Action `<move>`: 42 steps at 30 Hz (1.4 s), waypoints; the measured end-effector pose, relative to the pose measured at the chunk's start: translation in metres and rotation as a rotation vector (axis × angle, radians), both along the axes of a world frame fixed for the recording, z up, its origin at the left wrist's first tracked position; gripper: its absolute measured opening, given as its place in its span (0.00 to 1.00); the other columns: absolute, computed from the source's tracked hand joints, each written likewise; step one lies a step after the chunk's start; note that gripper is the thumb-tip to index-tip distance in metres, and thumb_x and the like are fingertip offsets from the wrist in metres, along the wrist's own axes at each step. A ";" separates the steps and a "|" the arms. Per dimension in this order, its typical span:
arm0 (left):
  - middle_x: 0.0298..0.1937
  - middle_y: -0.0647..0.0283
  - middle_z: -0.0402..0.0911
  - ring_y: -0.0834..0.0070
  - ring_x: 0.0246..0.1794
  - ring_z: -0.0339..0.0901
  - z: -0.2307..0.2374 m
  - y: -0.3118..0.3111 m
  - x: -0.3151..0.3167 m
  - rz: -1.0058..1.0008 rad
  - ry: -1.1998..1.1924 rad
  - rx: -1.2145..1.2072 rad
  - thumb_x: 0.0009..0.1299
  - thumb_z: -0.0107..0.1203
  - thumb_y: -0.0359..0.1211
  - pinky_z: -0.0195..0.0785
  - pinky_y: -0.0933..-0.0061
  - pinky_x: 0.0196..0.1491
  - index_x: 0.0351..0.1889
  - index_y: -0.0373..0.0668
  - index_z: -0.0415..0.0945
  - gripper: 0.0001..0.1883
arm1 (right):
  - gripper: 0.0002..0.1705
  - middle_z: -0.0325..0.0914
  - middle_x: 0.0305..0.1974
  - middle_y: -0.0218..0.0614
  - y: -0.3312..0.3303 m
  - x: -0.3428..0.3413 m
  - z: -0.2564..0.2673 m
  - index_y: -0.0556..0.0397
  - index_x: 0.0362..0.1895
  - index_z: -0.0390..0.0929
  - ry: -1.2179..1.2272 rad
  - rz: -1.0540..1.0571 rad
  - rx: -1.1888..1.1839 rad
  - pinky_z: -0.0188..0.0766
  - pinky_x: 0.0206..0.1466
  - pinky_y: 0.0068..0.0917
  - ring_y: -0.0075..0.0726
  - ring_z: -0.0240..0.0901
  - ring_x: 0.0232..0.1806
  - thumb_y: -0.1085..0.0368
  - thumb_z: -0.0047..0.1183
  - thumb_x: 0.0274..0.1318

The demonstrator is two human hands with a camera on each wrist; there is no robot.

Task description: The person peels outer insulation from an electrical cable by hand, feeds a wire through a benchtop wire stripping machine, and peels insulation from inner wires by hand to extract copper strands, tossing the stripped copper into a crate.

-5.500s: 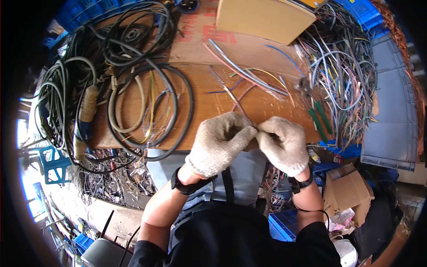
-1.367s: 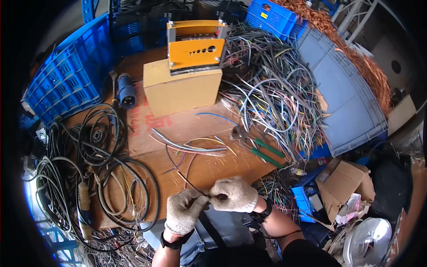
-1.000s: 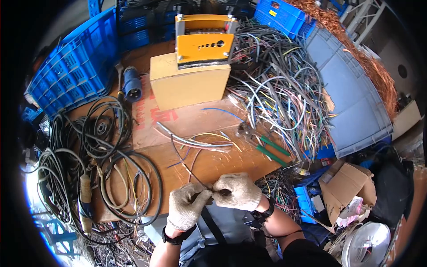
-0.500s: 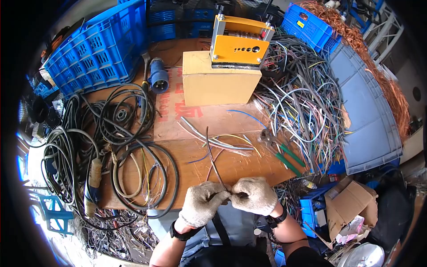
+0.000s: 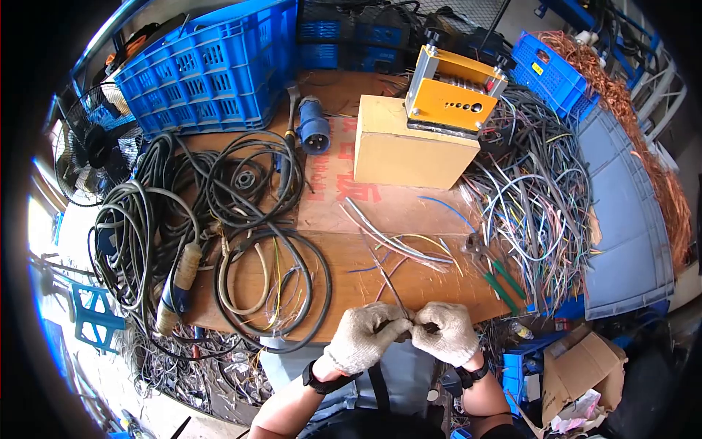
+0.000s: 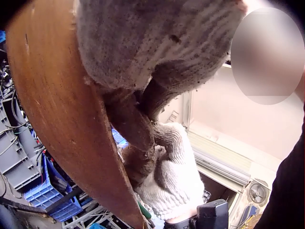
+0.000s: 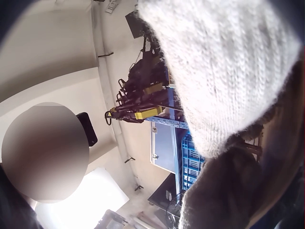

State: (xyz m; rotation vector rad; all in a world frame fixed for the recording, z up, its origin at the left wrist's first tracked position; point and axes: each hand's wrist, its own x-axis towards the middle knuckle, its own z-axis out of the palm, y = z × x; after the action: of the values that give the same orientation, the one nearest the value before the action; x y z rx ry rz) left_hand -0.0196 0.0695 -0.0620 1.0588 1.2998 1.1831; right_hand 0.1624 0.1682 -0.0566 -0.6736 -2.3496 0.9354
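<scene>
Both hands wear knitted work gloves and meet at the near edge of the wooden table. My left hand pinches a thin, dark brownish wire, whose free length slants up and left over the tabletop. Fingertips of my right hand pinch the wire's near end, right beside the left thumb. The gloved fingers hide that end. In the left wrist view, the left glove and the right glove come together at darkened fingertips. The right wrist view shows mostly the back of the right glove.
Loose grey and pink wires lie ahead, with green-handled pliers to their right. Coiled black cables fill the left side. A yellow wire-stripping machine stands on a tan box, beside a wire heap. A blue crate stands back left.
The head view has swung, so the table's things sit further right in it than a second ago. Both hands keep their pinch, while the wire's slant has shifted slightly.
</scene>
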 end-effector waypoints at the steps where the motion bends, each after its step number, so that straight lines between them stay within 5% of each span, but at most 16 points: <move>1: 0.33 0.60 0.86 0.78 0.35 0.83 -0.001 0.000 0.000 0.007 0.001 0.001 0.75 0.57 0.30 0.77 0.74 0.41 0.41 0.32 0.82 0.08 | 0.08 0.81 0.26 0.38 0.000 -0.001 0.000 0.52 0.30 0.81 0.014 -0.012 -0.019 0.76 0.31 0.34 0.43 0.81 0.26 0.71 0.67 0.44; 20: 0.35 0.57 0.87 0.75 0.35 0.85 -0.007 -0.003 0.003 0.103 -0.063 -0.032 0.75 0.59 0.38 0.76 0.73 0.39 0.44 0.36 0.85 0.14 | 0.06 0.81 0.27 0.39 -0.006 -0.001 0.002 0.52 0.33 0.82 0.040 -0.052 -0.064 0.75 0.31 0.32 0.41 0.81 0.27 0.71 0.66 0.50; 26: 0.38 0.55 0.87 0.72 0.36 0.86 -0.007 -0.003 0.003 0.153 0.131 0.093 0.74 0.60 0.37 0.76 0.73 0.40 0.44 0.36 0.86 0.13 | 0.09 0.82 0.29 0.40 -0.009 -0.003 0.010 0.52 0.34 0.83 0.002 -0.009 -0.159 0.77 0.32 0.33 0.39 0.82 0.29 0.68 0.70 0.49; 28: 0.37 0.56 0.87 0.74 0.36 0.83 -0.004 -0.003 0.005 0.184 0.023 0.078 0.73 0.62 0.35 0.75 0.72 0.40 0.37 0.33 0.85 0.12 | 0.09 0.83 0.29 0.39 -0.007 -0.004 0.006 0.52 0.33 0.83 0.014 0.002 -0.086 0.78 0.33 0.33 0.41 0.83 0.30 0.67 0.70 0.48; 42: 0.37 0.58 0.87 0.78 0.37 0.83 -0.010 -0.004 0.009 0.176 -0.019 0.089 0.72 0.64 0.33 0.76 0.75 0.40 0.38 0.33 0.84 0.09 | 0.11 0.83 0.30 0.38 -0.006 -0.006 0.003 0.51 0.33 0.81 0.044 -0.046 0.098 0.77 0.34 0.36 0.44 0.82 0.31 0.69 0.71 0.45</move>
State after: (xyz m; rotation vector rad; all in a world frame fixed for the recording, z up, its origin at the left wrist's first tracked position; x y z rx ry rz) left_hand -0.0102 0.0653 -0.0719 1.0095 1.3575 1.3905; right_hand 0.1562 0.1624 -0.0537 -0.6578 -2.3145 0.8011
